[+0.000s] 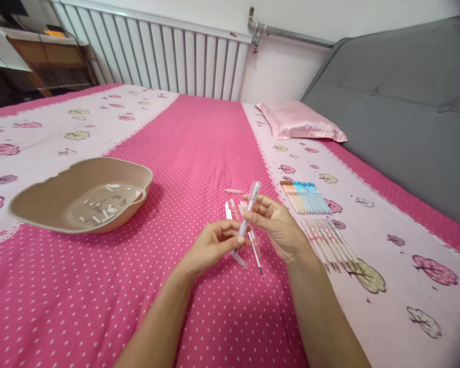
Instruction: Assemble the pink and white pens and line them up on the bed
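Observation:
Both hands hold one pale, translucent pen [253, 195], tilted with its clear cap end up. My left hand [214, 243] pinches its lower part between thumb and fingers. Higher up, near the cap, my right hand [270, 220] has its fingers closed on the same pen. On the bed beneath my hands lie a few loose pen parts, among them a thin refill [257, 258] with a dark tip and white tubes [227, 210]; my fingers partly cover them. A small pink piece [233, 191] lies just beyond.
To the right lie a row of blue and orange pens [305, 197] and a row of clear-capped pens [331, 243]. A beige basin [46, 199] with small white bits stands at left. A pink pillow [299, 121], grey headboard [398, 92] and white radiator [157, 48] stand farther back.

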Available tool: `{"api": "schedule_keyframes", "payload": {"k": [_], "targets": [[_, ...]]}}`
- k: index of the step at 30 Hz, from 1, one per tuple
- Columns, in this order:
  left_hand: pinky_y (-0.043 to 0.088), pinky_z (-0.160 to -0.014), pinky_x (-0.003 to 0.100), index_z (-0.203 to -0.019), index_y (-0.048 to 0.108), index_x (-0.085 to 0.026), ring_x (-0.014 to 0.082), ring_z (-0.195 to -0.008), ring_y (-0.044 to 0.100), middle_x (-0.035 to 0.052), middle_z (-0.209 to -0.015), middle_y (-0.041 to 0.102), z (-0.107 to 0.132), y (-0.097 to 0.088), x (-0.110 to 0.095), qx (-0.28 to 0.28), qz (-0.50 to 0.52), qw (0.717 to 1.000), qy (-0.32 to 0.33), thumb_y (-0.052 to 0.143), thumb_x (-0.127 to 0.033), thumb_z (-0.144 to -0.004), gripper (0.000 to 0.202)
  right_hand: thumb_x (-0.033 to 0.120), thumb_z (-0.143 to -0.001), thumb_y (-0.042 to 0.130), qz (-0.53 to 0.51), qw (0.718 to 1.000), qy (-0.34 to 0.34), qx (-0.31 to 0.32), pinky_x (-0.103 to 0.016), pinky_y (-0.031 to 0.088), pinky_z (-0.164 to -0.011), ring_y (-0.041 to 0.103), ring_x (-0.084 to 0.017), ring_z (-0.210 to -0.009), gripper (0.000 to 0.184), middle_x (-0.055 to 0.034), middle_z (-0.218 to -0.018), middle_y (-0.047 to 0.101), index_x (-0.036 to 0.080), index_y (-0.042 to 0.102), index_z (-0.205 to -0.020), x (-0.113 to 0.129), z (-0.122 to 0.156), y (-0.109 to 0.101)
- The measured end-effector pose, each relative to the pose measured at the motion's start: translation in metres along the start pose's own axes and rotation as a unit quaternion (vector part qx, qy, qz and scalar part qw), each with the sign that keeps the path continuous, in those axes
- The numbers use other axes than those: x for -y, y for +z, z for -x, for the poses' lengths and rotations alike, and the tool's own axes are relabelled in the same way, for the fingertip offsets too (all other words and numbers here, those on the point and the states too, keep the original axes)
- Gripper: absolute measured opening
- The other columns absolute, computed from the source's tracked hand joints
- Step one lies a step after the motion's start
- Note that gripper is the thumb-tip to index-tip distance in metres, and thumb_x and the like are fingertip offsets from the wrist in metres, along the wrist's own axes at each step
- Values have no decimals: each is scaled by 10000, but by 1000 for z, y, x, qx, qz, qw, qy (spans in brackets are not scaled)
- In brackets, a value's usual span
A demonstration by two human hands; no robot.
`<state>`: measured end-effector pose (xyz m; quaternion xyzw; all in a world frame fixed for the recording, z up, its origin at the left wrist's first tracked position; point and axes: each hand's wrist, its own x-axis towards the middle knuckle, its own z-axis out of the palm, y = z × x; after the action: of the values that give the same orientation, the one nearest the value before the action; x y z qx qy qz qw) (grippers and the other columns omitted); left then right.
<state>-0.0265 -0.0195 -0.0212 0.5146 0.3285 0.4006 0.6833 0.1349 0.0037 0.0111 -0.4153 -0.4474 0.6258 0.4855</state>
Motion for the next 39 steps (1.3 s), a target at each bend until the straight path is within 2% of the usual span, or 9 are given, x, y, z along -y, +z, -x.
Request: {"api": "schedule_keyframes", "payload": {"k": [3,9,12,17,23,27,34,39], "targets": [[497,-647,262,-905,639,-110,109,-665,587,77,-826,679,0,0,0,1,2,1000,6,700,-303,-746,258,244,-614,815,1,1000,-8,15,-279,464,-748,568,-123,-789,436,20,-823,588,221,631,-1008,0,0,1],[491,-652,245,-937,640,-119,109,-691,600,72,-836,677,0,-1,1,3,29,999,15,675,-275,-775,227,295,-758,699,-4,998,-4,69,-353,395,-962,549,-184,-1070,376,-52,-1110,643,238,605,-1117,8,3,1],[494,-653,246,-959,647,-128,110,-698,606,67,-835,677,0,-2,1,8,26,1000,14,639,-282,-807,216,282,-803,643,-13,996,16,89,-371,413,-942,567,-196,-1057,317,-57,-1149,646,238,603,-1115,10,4,0],[498,-654,247,-963,652,-123,113,-704,609,70,-837,679,1,-1,-1,14,21,1000,8,623,-288,-821,220,234,-784,660,-26,995,33,89,-322,472,-816,603,-173,-941,341,-57,-1083,673,225,598,-1119,8,4,0],[492,-653,243,-942,652,-128,108,-689,606,70,-835,686,1,-1,-1,12,29,999,10,646,-271,-802,201,239,-721,727,-25,996,26,85,-309,460,-836,606,-157,-914,445,-32,-963,686,235,599,-1147,7,3,0],[486,-661,241,-933,648,-125,105,-686,604,70,-827,691,0,-1,0,9,24,1000,9,662,-269,-789,204,224,-648,787,-33,997,34,56,-292,449,-839,605,-140,-855,479,-9,-854,664,218,618,-1095,7,2,0],[495,-636,252,-917,636,-116,108,-667,594,81,-838,690,0,0,2,4,15,1000,7,691,-294,-758,244,240,-606,816,-16,999,22,37,-269,456,-706,561,-108,-709,450,24,-783,597,218,633,-1016,4,1,0],[500,-644,264,-916,641,-111,127,-694,606,88,-841,687,0,0,3,-1,13,1000,6,702,-302,-745,264,274,-581,828,-5,999,26,31,-289,457,-728,553,-117,-732,435,25,-785,570,221,642,-971,3,2,3]]}}
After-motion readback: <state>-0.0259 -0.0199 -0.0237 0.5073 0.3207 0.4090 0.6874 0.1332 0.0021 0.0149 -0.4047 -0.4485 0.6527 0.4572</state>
